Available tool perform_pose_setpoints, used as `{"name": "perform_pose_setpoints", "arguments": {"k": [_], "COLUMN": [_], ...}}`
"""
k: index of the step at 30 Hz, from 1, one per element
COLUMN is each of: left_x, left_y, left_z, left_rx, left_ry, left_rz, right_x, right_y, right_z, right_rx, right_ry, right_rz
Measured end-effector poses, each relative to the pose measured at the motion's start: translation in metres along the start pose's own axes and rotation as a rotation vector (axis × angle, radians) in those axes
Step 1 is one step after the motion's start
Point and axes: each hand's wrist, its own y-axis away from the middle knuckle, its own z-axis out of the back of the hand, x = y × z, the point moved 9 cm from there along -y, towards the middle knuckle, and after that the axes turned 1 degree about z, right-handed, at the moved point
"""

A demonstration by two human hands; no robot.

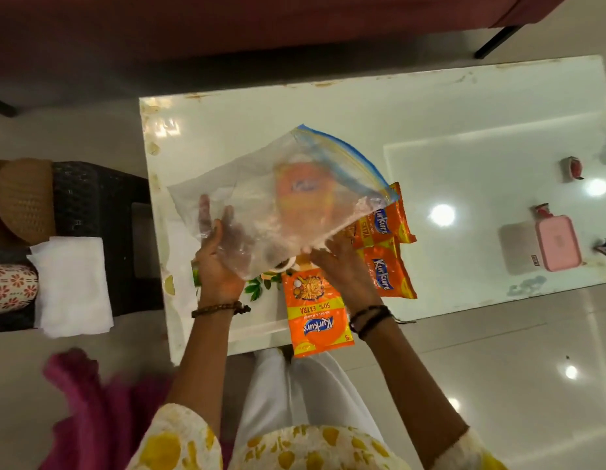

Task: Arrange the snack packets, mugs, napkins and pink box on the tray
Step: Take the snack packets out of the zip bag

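Both my hands hold up a clear zip bag (261,198) with a blue seal over the white table (430,113). My left hand (220,252) grips its lower left part; my right hand (342,262) holds its lower right edge. An orange packet shows blurred through the plastic. Three orange snack packets lie beneath: one at the near table edge (317,317), two to the right (386,276), (386,222). A leaf-patterned tray (261,284) peeks out under the bag. The pink box (556,242) sits far right. White napkins (72,286) lie on a dark stool at left.
A patterned mug (10,286) and a woven object (23,198) rest on the dark stool (101,198) left of the table. Small wrapped items (573,167), (605,245) lie near the pink box. A maroon sofa (227,28) runs behind the table.
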Motion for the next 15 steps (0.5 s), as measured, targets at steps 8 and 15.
{"name": "perform_pose_setpoints", "arguments": {"k": [8,15], "left_x": [0.007,0.015], "left_y": [0.023,0.025], "left_z": [-0.03,0.011], "left_rx": [0.268,0.216], "left_ry": [0.065,0.181], "left_rz": [0.034,0.271], "right_x": [0.057,0.072], "right_y": [-0.051,-0.047], "right_z": [-0.002,0.005], "right_rx": [-0.025,0.278], "right_ry": [-0.583,-0.614], "right_rz": [0.126,0.054]}}
